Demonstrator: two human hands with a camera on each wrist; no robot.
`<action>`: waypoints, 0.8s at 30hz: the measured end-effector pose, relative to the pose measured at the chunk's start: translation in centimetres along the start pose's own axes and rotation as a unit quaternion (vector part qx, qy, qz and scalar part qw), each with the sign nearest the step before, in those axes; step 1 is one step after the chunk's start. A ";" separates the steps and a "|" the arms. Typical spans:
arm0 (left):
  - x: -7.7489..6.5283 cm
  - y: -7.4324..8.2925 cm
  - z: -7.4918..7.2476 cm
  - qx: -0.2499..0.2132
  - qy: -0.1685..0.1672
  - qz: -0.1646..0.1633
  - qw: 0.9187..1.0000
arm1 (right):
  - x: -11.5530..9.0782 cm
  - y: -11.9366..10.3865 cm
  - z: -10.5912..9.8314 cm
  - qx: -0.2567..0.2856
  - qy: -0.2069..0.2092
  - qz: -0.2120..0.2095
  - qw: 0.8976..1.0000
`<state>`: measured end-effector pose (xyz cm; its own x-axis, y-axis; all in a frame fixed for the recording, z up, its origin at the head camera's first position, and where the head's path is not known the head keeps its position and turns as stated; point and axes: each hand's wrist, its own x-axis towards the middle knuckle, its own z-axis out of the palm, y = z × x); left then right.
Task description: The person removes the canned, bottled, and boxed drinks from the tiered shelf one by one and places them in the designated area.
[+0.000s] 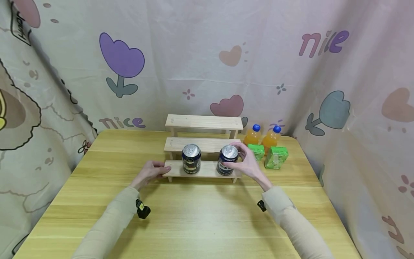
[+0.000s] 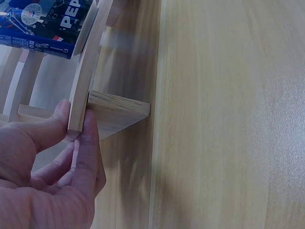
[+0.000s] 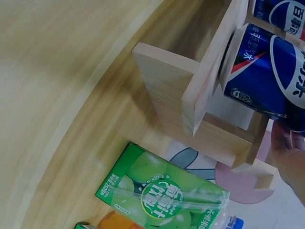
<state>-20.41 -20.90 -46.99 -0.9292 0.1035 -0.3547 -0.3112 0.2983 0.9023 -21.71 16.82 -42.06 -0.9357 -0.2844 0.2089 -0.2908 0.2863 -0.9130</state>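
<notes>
A three-tier wooden display rack (image 1: 204,122) stands on the table. Two dark blue Pepsi cans sit upright on its lowest step: the left can (image 1: 191,160) stands by itself, while my right hand (image 1: 248,164) grips the right can (image 1: 225,166) from its right side, thumb in front and fingers behind. In the right wrist view that can (image 3: 267,71) has its base at the step's board, near the end. My left hand (image 1: 150,173) pinches the left end of the lowest step. The left wrist view shows thumb and fingers (image 2: 88,138) on either face of the board.
Right of the rack stand two green juice cartons, the nearer carton (image 1: 276,158) in front. Behind them are two orange drink bottles with blue caps, one bottle (image 1: 271,138) farther right. The wooden table (image 1: 194,223) is backed by a patterned curtain (image 1: 181,54).
</notes>
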 end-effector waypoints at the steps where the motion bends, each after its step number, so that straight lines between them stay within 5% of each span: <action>1: 0.0 0.0 0.0 0.003 -0.001 0.000 1.000 | -0.1 -0.1 0.0 0.002 0.005 -0.001 1.000; 11: -0.2 0.1 0.0 0.002 -0.008 -0.001 1.000 | -1.7 -0.4 -1.7 0.003 0.051 -0.004 0.999; 24: -0.1 0.1 0.0 0.004 -0.005 -0.002 1.000 | -4.3 1.3 -6.6 -0.022 0.100 0.036 0.994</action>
<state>-20.35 -20.92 -46.89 -0.9262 0.1111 -0.3602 -0.3130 0.3059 0.8991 -19.40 24.48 -41.84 -0.9743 -0.0746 0.2127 -0.2254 0.3396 -0.9132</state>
